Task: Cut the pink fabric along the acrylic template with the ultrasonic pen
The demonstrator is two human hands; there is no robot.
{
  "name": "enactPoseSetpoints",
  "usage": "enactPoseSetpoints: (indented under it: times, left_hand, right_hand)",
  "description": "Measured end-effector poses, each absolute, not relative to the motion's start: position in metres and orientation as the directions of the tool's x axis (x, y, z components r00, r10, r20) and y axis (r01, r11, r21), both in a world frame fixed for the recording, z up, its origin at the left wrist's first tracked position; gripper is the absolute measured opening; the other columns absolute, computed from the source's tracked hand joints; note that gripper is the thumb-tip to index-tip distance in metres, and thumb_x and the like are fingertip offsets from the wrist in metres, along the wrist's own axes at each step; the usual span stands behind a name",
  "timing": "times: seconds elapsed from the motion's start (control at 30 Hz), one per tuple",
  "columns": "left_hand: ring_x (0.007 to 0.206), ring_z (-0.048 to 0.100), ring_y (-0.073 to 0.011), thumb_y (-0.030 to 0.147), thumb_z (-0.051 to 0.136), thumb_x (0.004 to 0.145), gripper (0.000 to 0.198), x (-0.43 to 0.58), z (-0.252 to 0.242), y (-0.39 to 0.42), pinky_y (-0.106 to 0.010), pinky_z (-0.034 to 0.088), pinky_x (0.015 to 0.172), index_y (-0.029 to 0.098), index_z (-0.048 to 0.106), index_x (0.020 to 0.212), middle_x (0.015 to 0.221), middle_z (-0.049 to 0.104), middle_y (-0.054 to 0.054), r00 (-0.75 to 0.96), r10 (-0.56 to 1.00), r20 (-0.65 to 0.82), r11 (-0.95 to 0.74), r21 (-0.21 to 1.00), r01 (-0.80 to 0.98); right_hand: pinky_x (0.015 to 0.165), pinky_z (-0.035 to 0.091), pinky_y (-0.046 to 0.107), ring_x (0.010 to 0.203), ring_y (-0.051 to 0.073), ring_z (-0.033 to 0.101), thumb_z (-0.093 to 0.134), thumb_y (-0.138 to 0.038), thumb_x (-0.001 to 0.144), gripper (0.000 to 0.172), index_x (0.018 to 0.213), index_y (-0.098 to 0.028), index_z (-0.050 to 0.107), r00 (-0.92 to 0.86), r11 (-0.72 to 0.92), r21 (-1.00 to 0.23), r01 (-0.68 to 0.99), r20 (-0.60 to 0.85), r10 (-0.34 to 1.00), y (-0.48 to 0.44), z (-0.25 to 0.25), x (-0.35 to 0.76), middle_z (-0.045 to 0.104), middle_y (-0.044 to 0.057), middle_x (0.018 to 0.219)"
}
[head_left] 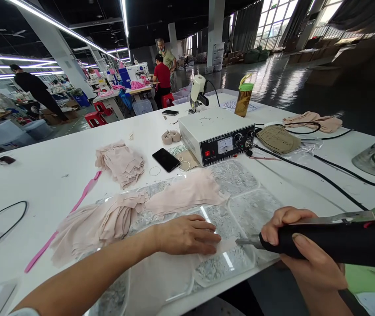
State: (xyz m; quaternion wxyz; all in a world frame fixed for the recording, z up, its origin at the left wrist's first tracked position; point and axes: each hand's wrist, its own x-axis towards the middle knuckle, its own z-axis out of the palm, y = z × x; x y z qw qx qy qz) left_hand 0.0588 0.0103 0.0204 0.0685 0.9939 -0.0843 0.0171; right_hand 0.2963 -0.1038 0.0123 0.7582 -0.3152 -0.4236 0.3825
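My left hand (187, 235) lies flat, fingers together, pressing a small pale pink fabric piece (222, 245) onto a glass plate (236, 263) at the table's near edge. My right hand (301, 245) is wrapped round the black handle of a cutting tool (332, 243). The tool's metal tip (244, 241) touches the fabric just right of my left fingertips. A larger pink fabric piece (187, 193) and a fanned pile of pink pieces (108, 219) lie behind my left arm.
A white control box (217, 136) with a dial stands mid-table, black cables (309, 171) running from it. Near it are a phone (166, 159), a pink fabric stack (121, 162), a green-capped bottle (244, 100) and a pink strip (82, 197). People work at distant tables.
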Motion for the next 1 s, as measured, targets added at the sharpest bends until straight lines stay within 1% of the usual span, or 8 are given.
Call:
enactPoseSetpoints:
  times: [0.1, 0.2, 0.4, 0.53, 0.63, 0.8, 0.9, 1.0]
  left_hand:
    - [0.132, 0.044, -0.0180, 0.019, 0.042, 0.100, 0.029, 0.061, 0.022, 0.014, -0.034, 0.038, 0.109, 0.025, 0.069, 0.107, 0.133, 0.058, 0.000, 0.982, -0.189, 0.021, -0.967, 0.168, -0.190]
    - [0.132, 0.044, -0.0167, 0.020, 0.043, 0.100, 0.029, 0.063, 0.022, 0.018, -0.033, 0.038, 0.110, 0.027, 0.070, 0.104, 0.131, 0.059, 0.001, 0.972, -0.233, 0.031, -0.956, 0.176, -0.235]
    - [0.128, 0.049, -0.0189, 0.024, 0.039, 0.102, 0.031, 0.069, 0.024, 0.024, -0.033, 0.040, 0.106, 0.022, 0.070, 0.103, 0.124, 0.064, -0.001, 0.928, -0.371, 0.039, -0.923, 0.090, -0.373]
    - [0.127, 0.049, -0.0178, 0.023, 0.036, 0.102, 0.034, 0.072, 0.026, 0.029, -0.031, 0.041, 0.104, 0.023, 0.070, 0.099, 0.124, 0.064, -0.001, 0.908, -0.418, 0.005, -0.907, 0.059, -0.418]
    - [0.127, 0.050, -0.0184, 0.022, 0.035, 0.103, 0.035, 0.075, 0.026, 0.033, -0.032, 0.042, 0.103, 0.021, 0.070, 0.098, 0.125, 0.063, -0.002, 0.892, -0.452, 0.002, -0.891, 0.035, -0.452]
    - [0.126, 0.051, -0.0197, 0.022, 0.036, 0.102, 0.034, 0.076, 0.025, 0.037, -0.032, 0.043, 0.104, 0.019, 0.070, 0.094, 0.126, 0.063, -0.002, 0.884, -0.466, 0.031, -0.883, 0.039, -0.467]
    - [0.127, 0.050, -0.0209, 0.020, 0.040, 0.101, 0.030, 0.076, 0.025, 0.037, -0.033, 0.042, 0.107, 0.018, 0.069, 0.093, 0.129, 0.061, -0.003, 0.885, -0.461, 0.060, -0.884, 0.052, -0.464]
    - [0.130, 0.047, -0.0208, 0.021, 0.039, 0.101, 0.032, 0.077, 0.026, 0.038, -0.033, 0.039, 0.110, 0.019, 0.069, 0.092, 0.131, 0.059, -0.002, 0.882, -0.468, 0.046, -0.881, 0.053, -0.470]
  right_hand:
    - [0.048, 0.050, 0.033, 0.051, 0.013, 0.057, 0.060, -0.027, 0.082, 0.009, 0.090, -0.024, 0.062, 0.318, 0.490, -0.806, -0.331, 0.394, 0.862, -0.102, 0.012, 0.299, 0.052, 0.000, 0.079]
    - [0.050, 0.049, 0.034, 0.051, 0.013, 0.057, 0.061, -0.028, 0.081, 0.010, 0.090, -0.023, 0.062, 0.316, 0.484, -0.808, -0.336, 0.388, 0.866, -0.100, 0.013, 0.300, 0.052, 0.000, 0.079]
    - [0.050, 0.048, 0.032, 0.051, 0.012, 0.056, 0.062, -0.029, 0.082, 0.009, 0.090, -0.024, 0.060, 0.329, 0.477, -0.811, -0.339, 0.373, 0.867, -0.097, 0.019, 0.296, 0.052, -0.001, 0.079]
    - [0.051, 0.048, 0.032, 0.052, 0.012, 0.056, 0.060, -0.029, 0.083, 0.010, 0.091, -0.024, 0.059, 0.331, 0.484, -0.810, -0.332, 0.381, 0.864, -0.097, 0.019, 0.295, 0.051, -0.002, 0.079]
    - [0.052, 0.048, 0.033, 0.054, 0.012, 0.057, 0.059, -0.028, 0.084, 0.010, 0.094, -0.024, 0.058, 0.319, 0.485, -0.812, -0.325, 0.388, 0.865, -0.098, 0.017, 0.296, 0.051, -0.001, 0.081]
    - [0.052, 0.047, 0.033, 0.054, 0.012, 0.057, 0.059, -0.030, 0.084, 0.011, 0.094, -0.024, 0.058, 0.320, 0.478, -0.814, -0.329, 0.380, 0.868, -0.098, 0.015, 0.297, 0.051, 0.000, 0.082]
    - [0.052, 0.049, 0.033, 0.054, 0.012, 0.057, 0.060, -0.029, 0.084, 0.011, 0.093, -0.024, 0.059, 0.326, 0.473, -0.819, -0.324, 0.373, 0.869, -0.097, 0.017, 0.296, 0.051, 0.000, 0.081]
    - [0.052, 0.049, 0.032, 0.053, 0.012, 0.057, 0.060, -0.030, 0.084, 0.011, 0.092, -0.024, 0.059, 0.324, 0.471, -0.820, -0.325, 0.371, 0.870, -0.096, 0.019, 0.294, 0.051, -0.001, 0.080]
